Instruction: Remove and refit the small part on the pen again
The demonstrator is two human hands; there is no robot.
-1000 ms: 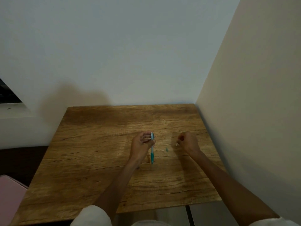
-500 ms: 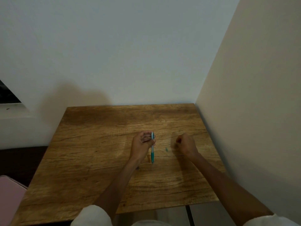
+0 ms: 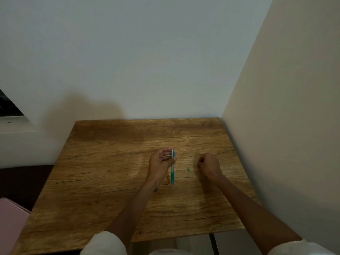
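Matt grained wood table (image 3: 110, 181), glossy teal plastic pen (image 3: 172, 173), smooth painted wall (image 3: 147, 52).

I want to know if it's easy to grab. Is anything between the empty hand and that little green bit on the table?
Nothing visible. The right hand rests curled on the wooden table, and the small green piece lies just beside it on bare wood. The left hand holding the teal pen is on the piece's other side.
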